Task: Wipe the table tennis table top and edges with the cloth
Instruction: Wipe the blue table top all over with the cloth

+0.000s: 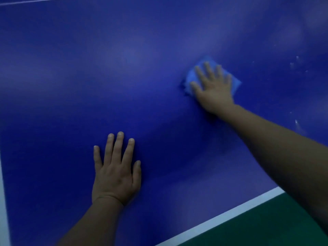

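Note:
The blue table tennis table top fills almost the whole head view. A light blue cloth lies flat on it at centre right. My right hand presses down on the cloth with its fingers spread and straight, the arm stretched in from the lower right. My left hand rests flat on the bare table top at lower centre, fingers straight and holding nothing. Most of the cloth is hidden under my right palm.
A white edge line runs along the table's near edge at lower right, with green floor beyond it. Another white line borders the left side. Small pale specks dot the table top right of the cloth.

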{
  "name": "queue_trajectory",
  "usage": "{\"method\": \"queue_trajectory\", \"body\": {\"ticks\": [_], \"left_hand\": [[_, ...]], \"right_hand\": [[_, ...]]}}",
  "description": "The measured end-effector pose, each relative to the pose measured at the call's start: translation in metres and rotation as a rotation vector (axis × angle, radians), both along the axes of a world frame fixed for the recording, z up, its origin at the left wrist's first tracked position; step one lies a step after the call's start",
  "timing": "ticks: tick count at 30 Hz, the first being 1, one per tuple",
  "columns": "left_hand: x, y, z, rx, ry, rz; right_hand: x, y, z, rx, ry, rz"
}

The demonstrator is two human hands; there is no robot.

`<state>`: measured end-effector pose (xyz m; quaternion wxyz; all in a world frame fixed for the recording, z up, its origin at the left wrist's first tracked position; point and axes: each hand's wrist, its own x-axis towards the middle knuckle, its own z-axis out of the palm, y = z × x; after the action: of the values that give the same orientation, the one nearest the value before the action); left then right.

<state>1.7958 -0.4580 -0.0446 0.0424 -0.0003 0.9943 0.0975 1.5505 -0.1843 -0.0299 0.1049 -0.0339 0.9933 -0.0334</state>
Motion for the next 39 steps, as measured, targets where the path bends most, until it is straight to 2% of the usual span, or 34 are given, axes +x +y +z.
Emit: {"method": "queue_trajectory", "body": {"ticks": [3, 5, 7, 10, 12, 14, 17, 20, 24, 28, 31, 35, 37, 39], "left_hand": [[-0.001, 0.000, 0.000, -0.004, 0.000, -0.002], [-0.001, -0.001, 0.000, -0.010, -0.006, -0.001], [-0.002, -0.001, 0.001, -0.016, -0.015, -0.006], [-0.002, 0.000, -0.002, -0.016, -0.004, -0.009], [-0.001, 0.000, -0.003, -0.018, 0.008, -0.007], [-0.001, 0.001, -0.004, -0.025, 0.014, -0.009], [-0.002, 0.001, -0.003, -0.015, 0.009, 0.006], [-0.002, 0.002, -0.002, -0.013, -0.013, 0.009], [-0.002, 0.001, 0.002, -0.005, -0.033, 0.004], [-0.003, 0.002, 0.003, -0.008, -0.074, 0.018], [-0.004, 0.000, 0.004, 0.008, -0.088, 0.018], [-0.004, 0.001, 0.005, 0.032, -0.086, 0.021], [-0.002, 0.001, 0.005, 0.047, -0.089, 0.027], [-0.001, 0.001, 0.005, 0.057, -0.076, 0.036]], "right_hand": [[-0.003, 0.037, 0.005, -0.046, 0.010, -0.328], [0.014, 0.011, 0.000, -0.051, 0.035, -0.366], [0.035, -0.038, -0.004, -0.027, 0.052, -0.203], [0.059, -0.101, -0.005, -0.063, 0.019, 0.192], [0.040, -0.103, -0.003, -0.084, 0.003, 0.298], [0.001, -0.071, -0.003, -0.041, 0.021, 0.216], [-0.054, 0.022, 0.000, 0.010, 0.022, -0.126], [-0.048, 0.098, 0.004, -0.022, 0.008, -0.328], [0.059, 0.115, 0.000, -0.012, 0.028, -0.272], [0.175, 0.108, 0.002, -0.031, -0.045, -0.132], [0.143, 0.110, 0.005, -0.030, -0.021, -0.186], [0.077, 0.075, -0.001, -0.063, 0.036, -0.519], [0.095, 0.043, -0.004, -0.058, 0.057, -0.438], [0.144, 0.023, -0.005, -0.051, 0.065, -0.200]]}}
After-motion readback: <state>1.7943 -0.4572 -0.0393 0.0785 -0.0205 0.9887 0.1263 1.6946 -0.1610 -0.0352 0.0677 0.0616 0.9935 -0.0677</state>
